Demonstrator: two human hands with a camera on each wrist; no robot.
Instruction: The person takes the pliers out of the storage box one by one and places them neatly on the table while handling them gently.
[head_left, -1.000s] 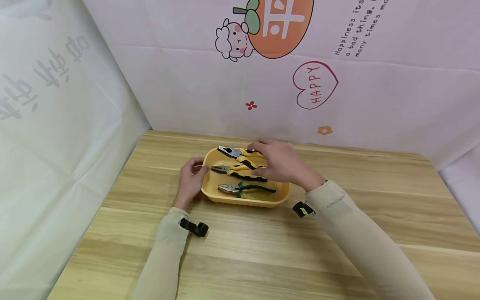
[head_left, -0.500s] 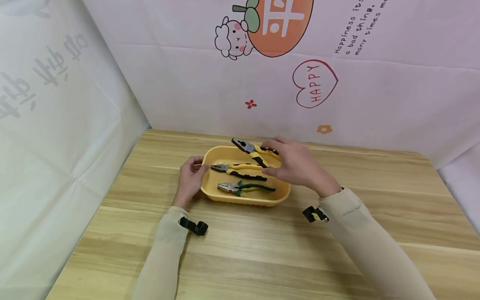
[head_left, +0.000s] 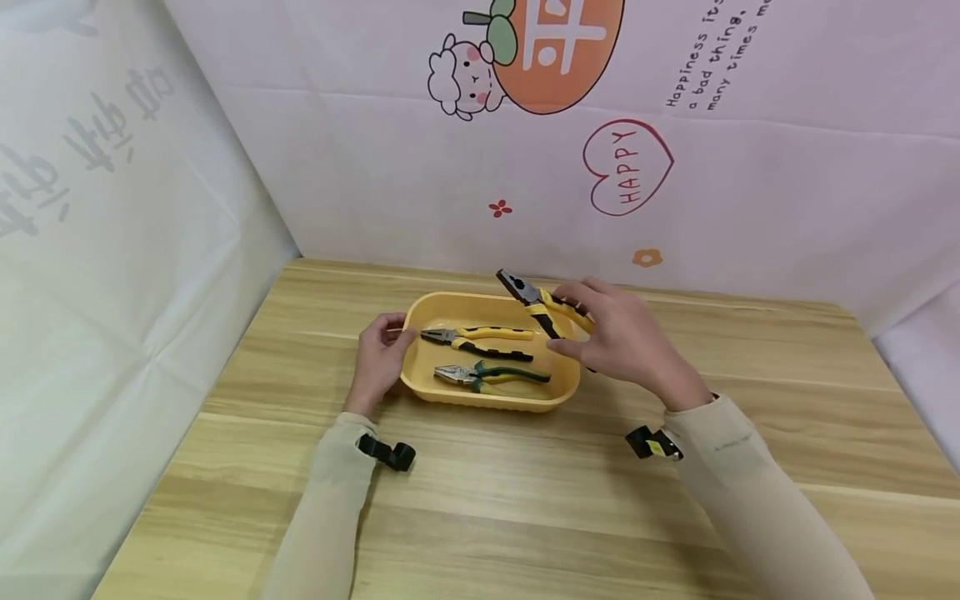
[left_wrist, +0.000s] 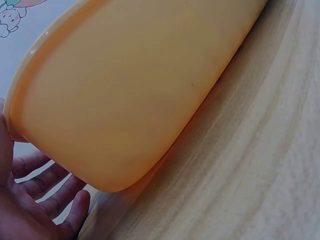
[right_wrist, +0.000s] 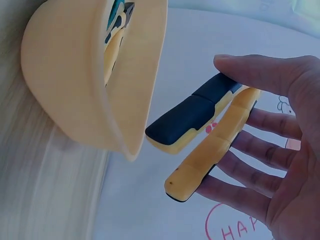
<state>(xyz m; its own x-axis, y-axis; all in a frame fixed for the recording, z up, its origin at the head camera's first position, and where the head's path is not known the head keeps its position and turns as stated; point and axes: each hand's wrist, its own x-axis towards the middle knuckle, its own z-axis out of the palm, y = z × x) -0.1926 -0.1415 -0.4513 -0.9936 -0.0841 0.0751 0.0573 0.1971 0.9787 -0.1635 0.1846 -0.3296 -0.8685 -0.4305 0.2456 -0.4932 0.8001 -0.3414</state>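
Observation:
My right hand (head_left: 626, 337) holds a pair of pliers (head_left: 519, 287) with yellow and black handles, raised over the right end of a yellow plastic basin (head_left: 480, 403). In the right wrist view the thumb presses one handle (right_wrist: 192, 112) and the fingers lie along the other; the handles are spread apart. My left hand (head_left: 378, 362) grips the basin's left end, thumb at the rim and fingers against the outer wall. Inside the basin lie yellow-and-black pliers (head_left: 495, 333) and, nearer me, green-and-yellow pliers (head_left: 513, 374). Both have their heads to the left.
The basin stands on a wood-grain table (head_left: 487, 517), near its back edge. Behind the table hangs a white printed cloth (head_left: 360, 183), and another white cloth (head_left: 187, 292) hangs along the left side. Each wrist carries a small black camera mount.
My right hand has lifted the back pliers out of the row in the basin and moved them right and up, head tilting upward. The left hand and basin have stayed put.

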